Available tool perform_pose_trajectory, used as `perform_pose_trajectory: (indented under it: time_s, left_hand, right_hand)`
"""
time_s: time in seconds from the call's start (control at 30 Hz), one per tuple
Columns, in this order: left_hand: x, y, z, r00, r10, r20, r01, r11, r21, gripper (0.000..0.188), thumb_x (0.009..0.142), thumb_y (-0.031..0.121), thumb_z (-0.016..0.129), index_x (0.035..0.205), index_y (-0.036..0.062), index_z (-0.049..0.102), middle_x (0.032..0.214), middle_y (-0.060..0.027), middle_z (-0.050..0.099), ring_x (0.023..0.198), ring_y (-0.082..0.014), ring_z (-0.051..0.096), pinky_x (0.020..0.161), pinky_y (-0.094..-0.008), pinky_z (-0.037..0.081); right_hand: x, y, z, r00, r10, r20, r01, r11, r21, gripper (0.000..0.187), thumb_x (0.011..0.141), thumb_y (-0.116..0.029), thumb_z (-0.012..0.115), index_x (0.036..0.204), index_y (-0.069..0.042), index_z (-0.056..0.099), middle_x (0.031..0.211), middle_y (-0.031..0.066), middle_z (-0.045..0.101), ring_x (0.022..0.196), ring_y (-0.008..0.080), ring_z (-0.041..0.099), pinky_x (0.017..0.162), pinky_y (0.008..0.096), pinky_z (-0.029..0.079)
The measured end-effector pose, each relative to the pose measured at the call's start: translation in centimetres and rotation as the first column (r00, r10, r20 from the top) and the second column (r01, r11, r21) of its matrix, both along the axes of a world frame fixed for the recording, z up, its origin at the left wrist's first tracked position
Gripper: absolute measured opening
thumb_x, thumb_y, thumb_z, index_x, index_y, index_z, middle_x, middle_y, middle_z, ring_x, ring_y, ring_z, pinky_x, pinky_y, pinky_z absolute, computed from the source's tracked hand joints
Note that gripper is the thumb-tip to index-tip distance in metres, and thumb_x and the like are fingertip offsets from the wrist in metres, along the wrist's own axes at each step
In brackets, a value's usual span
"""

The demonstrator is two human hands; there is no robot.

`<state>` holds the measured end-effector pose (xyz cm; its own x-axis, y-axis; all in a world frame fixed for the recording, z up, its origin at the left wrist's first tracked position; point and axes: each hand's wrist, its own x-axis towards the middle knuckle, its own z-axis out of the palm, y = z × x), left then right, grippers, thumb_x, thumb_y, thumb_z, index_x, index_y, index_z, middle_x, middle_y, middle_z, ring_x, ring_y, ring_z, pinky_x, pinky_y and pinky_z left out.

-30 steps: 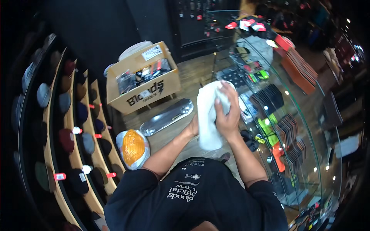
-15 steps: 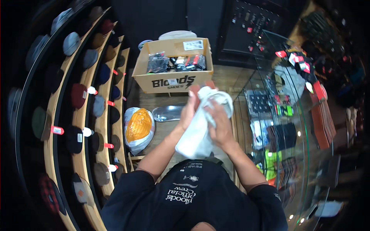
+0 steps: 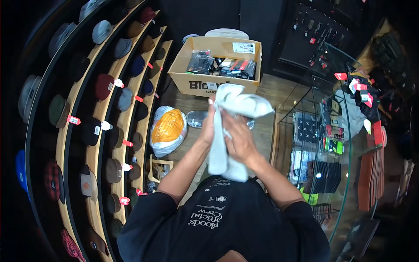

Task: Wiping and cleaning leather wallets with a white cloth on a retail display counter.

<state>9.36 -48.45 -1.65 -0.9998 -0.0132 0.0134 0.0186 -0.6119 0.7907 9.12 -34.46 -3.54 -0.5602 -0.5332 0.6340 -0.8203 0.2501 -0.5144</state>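
Observation:
A pale grey-white cloth hangs in folds between my two hands in front of my chest, its upper part flaring up and to the right. My left hand grips it along the left side, fingers pointing up and partly behind the fabric. Pressed against the cloth from the right, my right hand has its fingers bent over the folds and slightly blurred. Anything wrapped inside or behind the cloth is hidden.
Ahead stands an open cardboard box of packaged goods. A white bag with yellow contents lies on the floor. Shelves of caps line the left; a glass display case with wallets and packets stands at the right.
The cloth has swung up and spread at its top. A reddish-brown item seen behind it earlier is now hidden. My view has shifted, so the surroundings sit further right.

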Motion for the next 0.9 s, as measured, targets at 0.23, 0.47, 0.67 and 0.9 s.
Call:
perform_pose_trajectory:
  time_s: [0.23,0.47,0.67,0.9]
  left_hand:
    - [-1.9,-0.3,-2.6,0.984,0.104,0.142,-0.095,0.993,-0.067,0.068,0.109,0.055,0.026,0.154,0.0043,0.035,0.151,-0.0144,0.049,0.138,-0.0280,0.050,0.116,-0.0411,0.039]
    - [-10.7,-6.6,-2.6,1.000,0.014,-0.011,-0.010,0.949,0.317,0.083,0.105,0.067,0.019,0.149,0.0007,0.042,0.139,-0.0208,0.058,0.128,-0.0307,0.059,0.108,-0.0462,0.049]
    - [-19.8,-12.1,-7.6,0.983,-0.141,0.119,0.077,0.899,0.430,0.089,0.100,0.074,0.027,0.147,0.0008,0.045,0.132,-0.0198,0.063,0.118,-0.0316,0.065,0.105,-0.0445,0.051]
    - [-23.8,-13.8,-11.2,0.911,-0.114,0.397,0.063,0.988,0.138,0.069,0.105,0.061,0.041,0.136,0.0017,0.058,0.124,-0.0092,0.068,0.108,-0.0161,0.065,0.098,-0.0319,0.049]
  right_hand:
    - [-4.5,-1.9,0.5,0.993,-0.095,0.063,0.098,0.994,-0.038,0.051,0.093,-0.009,0.059,0.143,-0.002,0.052,0.152,0.0178,0.048,0.136,0.0411,0.049,0.115,0.0581,0.033]
    - [-9.6,-1.9,-5.6,0.817,0.052,0.575,0.070,0.980,-0.189,0.062,0.102,-0.030,0.057,0.154,-0.002,0.039,0.153,0.0182,0.047,0.141,0.0310,0.045,0.118,0.0432,0.032]
    - [-16.9,-5.3,-8.6,0.493,0.123,0.861,0.087,0.978,-0.189,0.052,0.090,-0.016,0.077,0.134,-0.001,0.055,0.118,0.0053,0.065,0.110,0.0140,0.060,0.098,0.0314,0.048]
    - [-24.6,-11.8,-9.2,0.434,-0.385,0.814,0.540,0.835,0.107,0.025,0.098,-0.022,0.068,0.108,0.001,0.069,0.095,0.0078,0.074,0.087,0.0124,0.066,0.078,0.0328,0.053]
